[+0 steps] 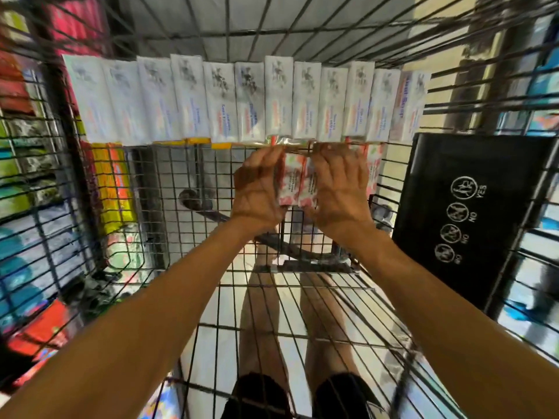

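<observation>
Both my hands reach into a wire shopping cart [169, 182]. My left hand [257, 186] and my right hand [340, 186] together grip a stack of small pink-and-white packets [298, 184], fingers curled round its sides. The stack stands upright just below a row of several white boxes [242, 99] lined up along the cart's far end. More pink packets [372, 167] show to the right of my right hand. The picture is blurred by motion.
A black plastic child-seat flap [472, 219] with white pictograms stands at the cart's right. Yellow and orange boxes [113, 182] lean at the left inside the cart. Colourful shelves of goods [27, 146] run along the left. My legs [263, 313] show through the mesh floor.
</observation>
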Demonstrator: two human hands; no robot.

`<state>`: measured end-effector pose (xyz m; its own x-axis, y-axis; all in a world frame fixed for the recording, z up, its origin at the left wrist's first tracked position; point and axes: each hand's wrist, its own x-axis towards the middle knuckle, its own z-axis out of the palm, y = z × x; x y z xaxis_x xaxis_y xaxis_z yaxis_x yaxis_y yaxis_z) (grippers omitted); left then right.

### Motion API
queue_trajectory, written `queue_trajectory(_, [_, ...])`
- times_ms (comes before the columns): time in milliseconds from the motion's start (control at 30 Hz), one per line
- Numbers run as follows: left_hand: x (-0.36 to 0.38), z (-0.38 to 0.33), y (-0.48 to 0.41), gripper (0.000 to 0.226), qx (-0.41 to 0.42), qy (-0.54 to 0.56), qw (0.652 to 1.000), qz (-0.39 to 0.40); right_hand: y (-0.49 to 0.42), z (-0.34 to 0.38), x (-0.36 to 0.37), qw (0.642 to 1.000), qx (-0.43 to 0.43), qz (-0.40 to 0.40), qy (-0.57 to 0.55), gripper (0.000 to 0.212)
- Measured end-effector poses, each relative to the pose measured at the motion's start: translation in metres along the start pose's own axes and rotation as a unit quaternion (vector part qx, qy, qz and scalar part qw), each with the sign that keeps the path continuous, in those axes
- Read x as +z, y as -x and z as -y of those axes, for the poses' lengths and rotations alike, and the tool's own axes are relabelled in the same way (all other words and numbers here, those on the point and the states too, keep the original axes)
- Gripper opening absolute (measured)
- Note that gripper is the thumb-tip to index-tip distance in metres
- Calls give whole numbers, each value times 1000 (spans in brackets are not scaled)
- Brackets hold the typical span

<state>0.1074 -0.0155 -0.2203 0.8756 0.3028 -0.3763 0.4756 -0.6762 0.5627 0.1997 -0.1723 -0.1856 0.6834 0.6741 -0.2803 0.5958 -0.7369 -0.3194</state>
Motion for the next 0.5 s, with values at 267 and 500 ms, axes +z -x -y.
queue_trajectory(267, [-45, -2, 18, 86, -11, 106, 994, 36, 27, 14, -27, 994, -4, 37, -104, 89])
queue_trajectory(500, [-132, -29, 85, 95, -70, 128, 989, 11, 69, 63, -115, 945, 82, 105, -300, 100])
